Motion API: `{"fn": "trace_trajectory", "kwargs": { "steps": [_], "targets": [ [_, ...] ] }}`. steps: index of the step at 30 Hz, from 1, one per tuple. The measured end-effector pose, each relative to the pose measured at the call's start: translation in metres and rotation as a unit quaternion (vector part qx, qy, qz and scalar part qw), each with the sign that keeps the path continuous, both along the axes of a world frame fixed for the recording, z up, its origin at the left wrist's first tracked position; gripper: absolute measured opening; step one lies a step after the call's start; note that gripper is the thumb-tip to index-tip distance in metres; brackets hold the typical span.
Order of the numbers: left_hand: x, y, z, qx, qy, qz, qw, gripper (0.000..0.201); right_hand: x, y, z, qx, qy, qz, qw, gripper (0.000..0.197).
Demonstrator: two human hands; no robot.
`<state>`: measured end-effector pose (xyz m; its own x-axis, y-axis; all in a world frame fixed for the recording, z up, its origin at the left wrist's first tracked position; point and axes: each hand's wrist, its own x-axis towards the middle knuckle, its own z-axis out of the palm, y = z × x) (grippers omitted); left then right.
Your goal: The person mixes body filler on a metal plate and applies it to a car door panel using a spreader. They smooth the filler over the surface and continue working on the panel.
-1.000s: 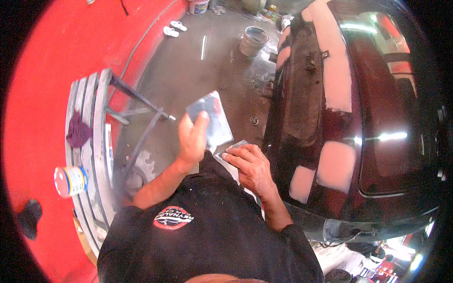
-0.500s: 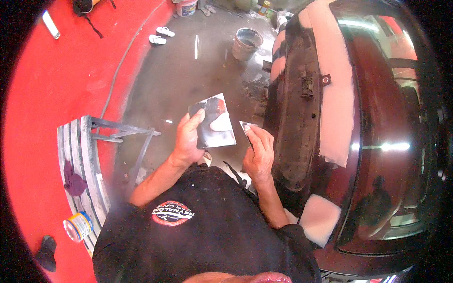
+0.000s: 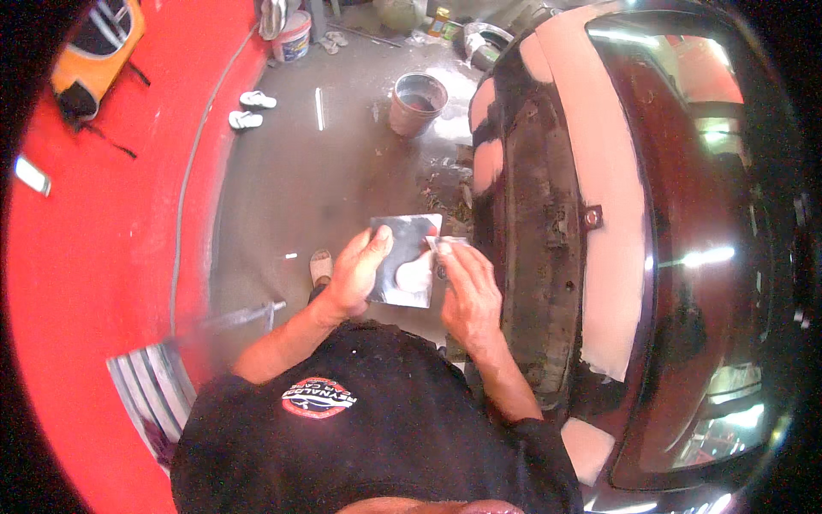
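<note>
My left hand (image 3: 353, 274) grips a flat rectangular mixing plate (image 3: 396, 247) by its left side, thumb on top. On the plate lies a mound of pale filler paste (image 3: 414, 278), with dark smears and a red dab near the upper right corner. Pinched in the fingers of my right hand (image 3: 473, 301) is a small flat spreader (image 3: 433, 244). Its edge is over the plate's right side, close to the red dab; whether it touches is too blurred to tell. To my right stands a dark red car (image 3: 685, 308) with pinkish patches (image 3: 612, 206) on its body.
A grey slatted bench (image 3: 154, 390) stands at the lower left, by the red wall (image 3: 94, 257). Farther off on the floor are a bucket (image 3: 418, 107), white flip-flops (image 3: 248, 120) and a pail (image 3: 293, 41). An orange and black bag (image 3: 98, 56) is at the upper left.
My right hand has brought the spreader from beside the plate to its right edge. The view has shifted, so the bench sits lower and the can on it is out of sight.
</note>
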<state>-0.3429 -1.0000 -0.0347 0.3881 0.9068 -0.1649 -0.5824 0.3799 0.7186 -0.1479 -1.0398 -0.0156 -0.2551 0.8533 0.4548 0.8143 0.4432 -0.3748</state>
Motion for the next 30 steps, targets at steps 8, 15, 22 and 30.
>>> {"fn": "trace_trajectory", "kwargs": {
  "steps": [8,15,22,30],
  "targets": [
    [-0.061,0.138,-0.022,0.058,0.174,0.098,0.978,0.025,-0.076,0.12,0.015,-0.112,-0.034,0.132,0.984,0.059],
    [-0.098,0.236,-0.015,0.001,0.084,0.176,0.981,0.024,-0.116,0.192,0.041,-0.059,0.073,0.103,0.99,0.06],
    [-0.118,0.295,-0.023,-0.145,-0.082,0.01,0.986,0.031,-0.118,0.264,-0.023,-0.038,0.01,-0.047,0.998,0.055],
    [-0.099,0.414,-0.017,0.038,0.096,0.021,0.994,0.03,-0.111,0.368,0.031,-0.125,-0.007,0.044,0.991,0.051]
  ]
}}
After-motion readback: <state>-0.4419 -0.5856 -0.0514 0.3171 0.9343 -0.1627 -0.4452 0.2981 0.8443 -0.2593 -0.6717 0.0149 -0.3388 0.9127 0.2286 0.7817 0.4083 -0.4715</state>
